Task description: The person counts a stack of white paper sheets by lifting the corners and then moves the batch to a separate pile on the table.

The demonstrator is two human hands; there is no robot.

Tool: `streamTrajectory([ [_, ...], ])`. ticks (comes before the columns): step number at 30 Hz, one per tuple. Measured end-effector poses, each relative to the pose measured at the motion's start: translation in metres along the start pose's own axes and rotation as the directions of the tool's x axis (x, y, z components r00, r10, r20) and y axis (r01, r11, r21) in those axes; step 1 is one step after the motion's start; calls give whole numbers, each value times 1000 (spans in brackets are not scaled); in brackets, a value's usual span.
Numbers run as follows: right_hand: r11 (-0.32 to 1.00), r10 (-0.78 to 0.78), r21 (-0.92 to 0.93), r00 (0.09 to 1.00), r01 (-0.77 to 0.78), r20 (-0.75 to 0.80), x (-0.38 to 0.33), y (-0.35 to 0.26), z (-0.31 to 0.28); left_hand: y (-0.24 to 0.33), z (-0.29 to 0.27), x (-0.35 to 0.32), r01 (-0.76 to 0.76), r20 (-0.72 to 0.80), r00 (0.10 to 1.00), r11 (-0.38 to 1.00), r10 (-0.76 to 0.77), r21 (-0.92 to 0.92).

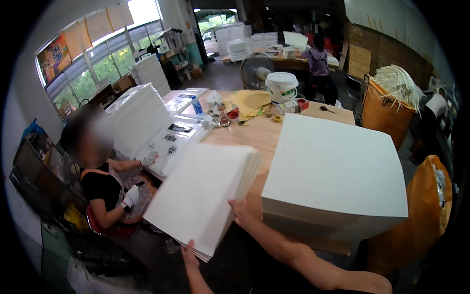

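A thick batch of large white sheets (203, 188) is held up between my two hands, tilted over the near edge of the table. My left hand (190, 252) grips its lower edge, the thumb on top and the other fingers hidden underneath. On its right side my right hand (238, 210) is closed around the edge, where the layered sheets fan slightly apart. To the right of my right arm stands a tall stack of similar white sheets (338, 166), its top sheet gently curved.
A seated person (105, 191) wearing gloves works at the left, beside wrapped white stacks (139, 120). On the wooden table (240, 142) are a white bucket (281, 88), tape rolls, scissors (327, 109) and a blue bottle (197, 105). Orange sacks (389, 112) stand at the right.
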State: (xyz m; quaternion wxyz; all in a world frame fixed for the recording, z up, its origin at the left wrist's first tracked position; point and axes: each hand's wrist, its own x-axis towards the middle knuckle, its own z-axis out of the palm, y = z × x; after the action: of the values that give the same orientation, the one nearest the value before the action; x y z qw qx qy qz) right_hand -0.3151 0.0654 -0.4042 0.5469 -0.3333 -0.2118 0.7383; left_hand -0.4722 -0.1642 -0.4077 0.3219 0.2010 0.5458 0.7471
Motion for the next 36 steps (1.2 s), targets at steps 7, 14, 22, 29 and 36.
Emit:
streamTrajectory([
  [7, 860, 149, -446, 957, -248, -247, 39, 80, -141, -87, 2, 13, 201, 164, 970, 972, -180, -122],
  [14, 674, 579, -664, 789, -323, 205, -112, -24, -188, -120, 63, 112, 338, 305, 912, 924, -273, -182],
  [22, 943, -28, -286, 819, -169, -574, -312, -196, -385, -173, 24, 198, 459, 364, 850, 874, -381, -157],
  [29, 896, -345, -139, 464, 421, -816, -272, -255, -463, -223, 168, 25, -189, 272, 952, 968, 139, 167],
  [36, 679, -654, -298, 368, 671, -661, -211, -247, -442, -199, 278, -45, -391, 260, 907, 893, 332, 224],
])
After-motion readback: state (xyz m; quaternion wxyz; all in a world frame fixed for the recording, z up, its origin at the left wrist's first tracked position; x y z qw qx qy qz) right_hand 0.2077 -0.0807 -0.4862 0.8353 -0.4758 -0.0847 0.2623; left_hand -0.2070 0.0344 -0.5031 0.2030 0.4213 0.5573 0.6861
